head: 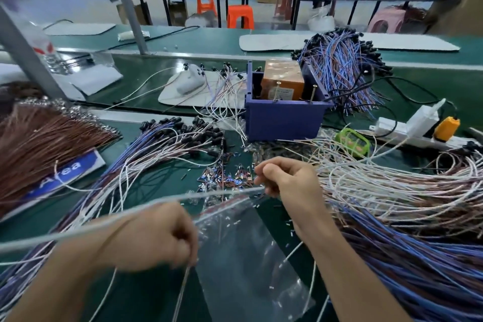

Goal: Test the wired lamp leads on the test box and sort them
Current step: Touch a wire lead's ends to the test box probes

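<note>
**State of the hands.** The right hand [287, 180] was over the middle of the bench [156, 180]. Its fingers were curled, with thumb and forefinger pinching one end of a white lead [222, 192]. From that pinch the lead ran taut and blurred towards the left edge of the bench, passing just above the left hand [156, 235]. The left hand was nearer the front edge, closed into a fist with its fingers pressed together round two hanging strands [183, 285]. It could not be told whether these strands belonged to the same lead.

**Position of the task items.**
- The test box [285, 117], blue with an orange block [283, 78] inside, stood behind the hands at mid-bench.
- A clear plastic bag [248, 256] lay flat on the bench between and below the two hands.
- A scatter of small cut parts [227, 178] lay just beyond the bag, in front of the box.
- One pile of blue and white leads [170, 138] lay left of the box.
- A larger heap [392, 204] filled the right side of the bench down to its front right corner.
- A further bundle [339, 65] lay against the rear right of the box.
- A brown bundle [39, 138] lay at the left edge, partly over a blue sign [65, 172].

**Other equipment.** A white power strip [407, 125] with an orange plug [445, 128] lay near the right edge. A green-framed device [352, 141] lay beside it.
</note>
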`<action>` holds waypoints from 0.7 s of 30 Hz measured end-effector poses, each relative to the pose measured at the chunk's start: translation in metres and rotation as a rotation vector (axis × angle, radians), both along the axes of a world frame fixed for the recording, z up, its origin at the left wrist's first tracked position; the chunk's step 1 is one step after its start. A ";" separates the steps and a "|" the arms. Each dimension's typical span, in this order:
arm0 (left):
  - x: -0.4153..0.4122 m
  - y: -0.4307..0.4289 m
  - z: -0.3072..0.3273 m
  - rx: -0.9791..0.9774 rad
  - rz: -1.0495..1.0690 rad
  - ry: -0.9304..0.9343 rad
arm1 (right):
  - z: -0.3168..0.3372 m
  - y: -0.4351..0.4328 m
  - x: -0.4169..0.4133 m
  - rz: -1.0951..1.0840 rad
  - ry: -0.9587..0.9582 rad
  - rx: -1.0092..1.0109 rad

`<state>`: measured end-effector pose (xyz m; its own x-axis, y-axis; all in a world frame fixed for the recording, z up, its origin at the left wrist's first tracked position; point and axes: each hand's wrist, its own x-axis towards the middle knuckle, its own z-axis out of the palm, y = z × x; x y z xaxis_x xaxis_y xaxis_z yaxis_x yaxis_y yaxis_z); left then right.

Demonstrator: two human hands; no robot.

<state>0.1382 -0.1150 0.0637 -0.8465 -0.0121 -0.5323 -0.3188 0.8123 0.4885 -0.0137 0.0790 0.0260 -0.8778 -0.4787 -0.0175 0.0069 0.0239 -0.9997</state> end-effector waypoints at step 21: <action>-0.104 -0.040 -0.060 -0.521 0.546 0.937 | -0.009 -0.044 -0.001 0.005 0.129 0.047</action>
